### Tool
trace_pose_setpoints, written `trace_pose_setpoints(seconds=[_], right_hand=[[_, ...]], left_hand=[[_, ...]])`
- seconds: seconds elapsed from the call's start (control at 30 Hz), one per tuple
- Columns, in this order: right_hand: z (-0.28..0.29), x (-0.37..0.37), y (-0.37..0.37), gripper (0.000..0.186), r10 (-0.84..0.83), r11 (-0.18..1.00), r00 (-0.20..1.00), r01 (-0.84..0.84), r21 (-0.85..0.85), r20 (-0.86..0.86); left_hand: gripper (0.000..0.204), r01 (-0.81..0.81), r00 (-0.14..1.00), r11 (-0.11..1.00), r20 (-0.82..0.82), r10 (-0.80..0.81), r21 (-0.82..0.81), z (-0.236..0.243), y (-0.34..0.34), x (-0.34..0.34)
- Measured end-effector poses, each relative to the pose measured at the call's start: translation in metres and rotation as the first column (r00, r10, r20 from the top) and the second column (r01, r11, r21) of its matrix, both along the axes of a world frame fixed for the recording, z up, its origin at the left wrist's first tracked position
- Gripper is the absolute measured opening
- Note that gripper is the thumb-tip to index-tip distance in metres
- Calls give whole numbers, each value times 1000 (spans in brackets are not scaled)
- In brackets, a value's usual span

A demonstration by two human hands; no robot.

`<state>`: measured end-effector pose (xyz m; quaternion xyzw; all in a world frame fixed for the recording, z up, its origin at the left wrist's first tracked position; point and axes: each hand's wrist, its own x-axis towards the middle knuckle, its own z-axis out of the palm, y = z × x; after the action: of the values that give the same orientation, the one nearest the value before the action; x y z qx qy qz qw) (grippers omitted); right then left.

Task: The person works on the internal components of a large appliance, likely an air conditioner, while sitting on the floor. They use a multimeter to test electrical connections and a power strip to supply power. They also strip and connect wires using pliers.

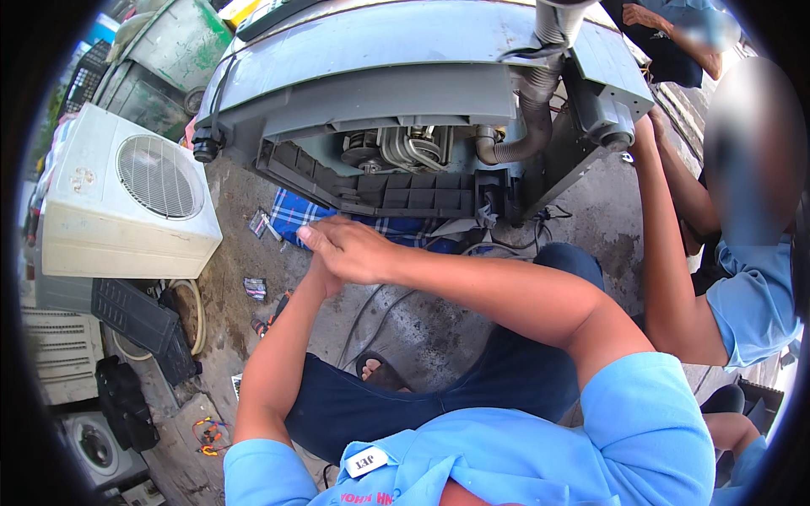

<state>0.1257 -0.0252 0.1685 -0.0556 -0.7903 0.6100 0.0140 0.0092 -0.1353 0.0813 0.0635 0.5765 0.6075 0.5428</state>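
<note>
- Before the machine (pixel 396 93), right hand (pixel 353 250) overlaps left hand (pixel 327 280); whether either grip is clenched, one cannot tell.
- Inside it, mechanism (pixel 413 149) bared: opening apparently done, closing-up left.

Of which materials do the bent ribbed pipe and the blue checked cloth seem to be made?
The ribbed pipe looks like dull grey plastic or metal; its even corrugations leave this open. The checked cloth seems matte woven fabric, lying limp and rumpled.
</note>
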Motion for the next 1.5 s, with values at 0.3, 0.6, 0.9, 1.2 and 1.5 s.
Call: trace_pose_setpoints(seconds=[0.3,0.6,0.9,1.2,1.5], right_hand=[[-89,13,13,35,389,451,694,-717,532,606],[-72,-6,-79,18,743,478,641,-710,517,193],[-96,-19,-102,23,624,217,582,-769,601,521],[-61,42,-74,20,269,506,718,-673,540,642],[21,129,-110,21,-121,628,770,-429,649,626]], left_hand=[[77,-234,964,726,252,87,646,178,-27,18],[51,-429,800,902,-482,358,-41,161,-121,33],[41,-60,610,845,-689,-391,-532,86,-178,12],[36,155,320,895,-836,-445,-418,-20,-112,-41],[37,433,-315,860,-848,426,271,294,95,-18]])
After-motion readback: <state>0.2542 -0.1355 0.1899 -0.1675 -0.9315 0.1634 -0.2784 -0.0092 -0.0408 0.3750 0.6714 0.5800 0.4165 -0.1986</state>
